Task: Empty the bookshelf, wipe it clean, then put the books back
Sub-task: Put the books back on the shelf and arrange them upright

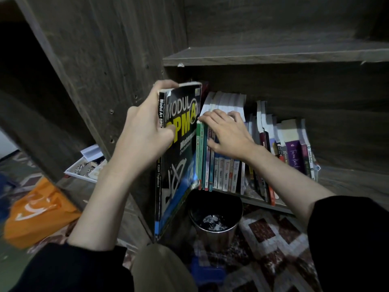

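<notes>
Nearest, on the patterned rug point(273, 239), stands one metal bin point(214, 230) with a dark liner; a pale crumpled scrap point(212, 221) lies in it. To the left on the floor are one orange bag point(35, 209) and, beyond it, one open white box point(88, 163) of small shiny bits, too blurred to name.

Two hands reach forward from dark sleeves. The left hand point(145, 131) has its grip clamped on one big black book point(181, 161), thumb on the front cover and fingers behind, near the top of the spine. That book is tilted, its lower end hanging past the shelf edge beside the bin. Just right of it, the right hand point(227, 131) has its grip closed over the row of books point(227, 173), fingers hooked on the tops of the leftmost few and thumb on their spines.

The row stands on the lower shelf point(336, 182), well over a dozen volumes; the exact count cannot be told. Those at the right end lean. One upper shelf point(273, 54) runs above.
</notes>
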The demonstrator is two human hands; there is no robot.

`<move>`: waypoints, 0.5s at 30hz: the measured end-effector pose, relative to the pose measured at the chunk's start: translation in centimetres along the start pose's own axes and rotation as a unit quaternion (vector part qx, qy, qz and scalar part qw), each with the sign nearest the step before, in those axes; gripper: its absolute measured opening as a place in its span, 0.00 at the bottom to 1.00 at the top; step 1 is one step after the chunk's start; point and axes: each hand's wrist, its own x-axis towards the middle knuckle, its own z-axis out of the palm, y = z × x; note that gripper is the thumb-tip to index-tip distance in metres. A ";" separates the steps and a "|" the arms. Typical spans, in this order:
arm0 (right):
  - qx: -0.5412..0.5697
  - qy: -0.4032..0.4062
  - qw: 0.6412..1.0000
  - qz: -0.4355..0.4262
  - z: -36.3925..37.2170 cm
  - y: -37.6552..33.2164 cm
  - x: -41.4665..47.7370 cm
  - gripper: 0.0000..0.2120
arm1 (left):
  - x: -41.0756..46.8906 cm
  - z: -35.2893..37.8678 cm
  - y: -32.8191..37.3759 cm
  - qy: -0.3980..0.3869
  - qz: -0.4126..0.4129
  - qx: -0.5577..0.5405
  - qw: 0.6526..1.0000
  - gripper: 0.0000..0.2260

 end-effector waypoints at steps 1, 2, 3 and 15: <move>0.000 0.000 1.000 0.000 0.1 0.0 0.0 0.28 | 0.1 0.1 0.0 0.009 0.003 -0.001 1.000 0.28; 0.000 0.001 1.000 0.001 0.1 0.0 0.0 0.28 | 0.2 0.2 0.0 0.018 0.003 -0.002 1.000 0.28; 0.001 0.002 1.000 0.001 0.2 0.0 0.0 0.28 | 0.2 0.3 0.0 0.025 0.001 -0.003 1.000 0.28; 0.002 0.014 1.000 0.001 0.4 0.0 0.1 0.28 | -0.5 -0.5 2.2 0.056 0.028 0.030 0.998 0.27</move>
